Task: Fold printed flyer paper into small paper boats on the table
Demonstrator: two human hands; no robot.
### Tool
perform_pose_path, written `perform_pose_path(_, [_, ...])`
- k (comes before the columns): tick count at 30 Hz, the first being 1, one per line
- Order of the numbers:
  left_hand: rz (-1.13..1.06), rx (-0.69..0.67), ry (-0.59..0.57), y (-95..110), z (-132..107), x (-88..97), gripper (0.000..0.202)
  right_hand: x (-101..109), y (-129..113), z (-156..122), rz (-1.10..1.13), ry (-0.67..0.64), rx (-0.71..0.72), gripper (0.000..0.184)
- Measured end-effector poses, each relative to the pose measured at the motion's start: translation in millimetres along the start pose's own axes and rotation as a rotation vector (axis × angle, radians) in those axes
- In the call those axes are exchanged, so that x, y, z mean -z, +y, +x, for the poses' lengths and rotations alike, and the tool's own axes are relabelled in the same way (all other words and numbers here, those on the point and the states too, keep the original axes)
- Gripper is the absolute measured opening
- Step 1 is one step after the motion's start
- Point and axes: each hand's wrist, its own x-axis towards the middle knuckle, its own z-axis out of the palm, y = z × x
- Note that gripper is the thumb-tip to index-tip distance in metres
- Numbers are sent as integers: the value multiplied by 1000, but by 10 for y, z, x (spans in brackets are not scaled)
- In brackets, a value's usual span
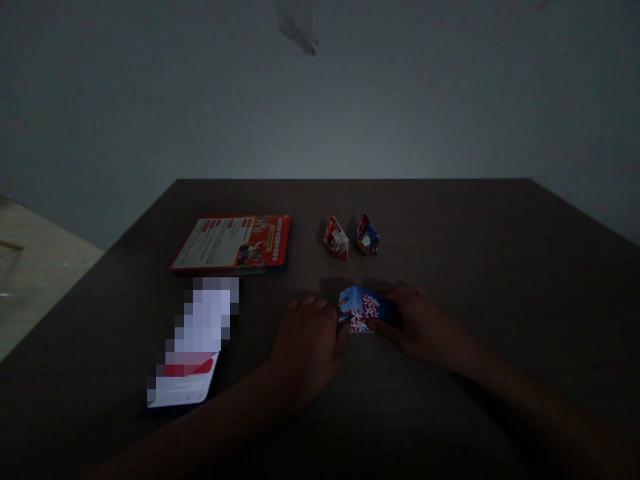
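Observation:
A small piece of folded blue printed paper (361,305) with large red-and-white characters lies between my two hands near the middle of the table. My left hand (307,343) is closed at the paper's left edge, fingers curled and thumb beside it. From the right, my right hand (417,320) grips the other end, its thumb low on the printed face and its fingers along the far side. Just beyond stand two small folded paper pieces, a red-and-white one (337,239) and a dark blue-and-red one (368,237).
A stack of red-edged printed sheets (220,243) sits at the left of the dark wooden table (475,247). Nearer me, a phone (200,333) with a lit, partly blurred screen lies left of my left forearm. A pale wall (425,100) rises behind the table; the light is dim.

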Motion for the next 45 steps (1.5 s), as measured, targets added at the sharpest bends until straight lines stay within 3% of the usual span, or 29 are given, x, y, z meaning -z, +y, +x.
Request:
perform_pose_path(14, [-15, -2, -1, 1, 15, 26, 25, -37, 16, 11, -64, 12, -22, 19])
perform_pose_path(24, [-9, 18, -79, -23, 92, 48, 28, -21, -33, 11, -43, 38, -22, 16])
perform_pose_path(37, [-20, 38, -100, -11, 101, 77, 29, -130, -60, 19, -134, 152, -60, 32])
perform_pose_path(45, [-21, 41, -88, -17, 101, 68, 29, -64, -74, 19, -140, 86, -88, 30])
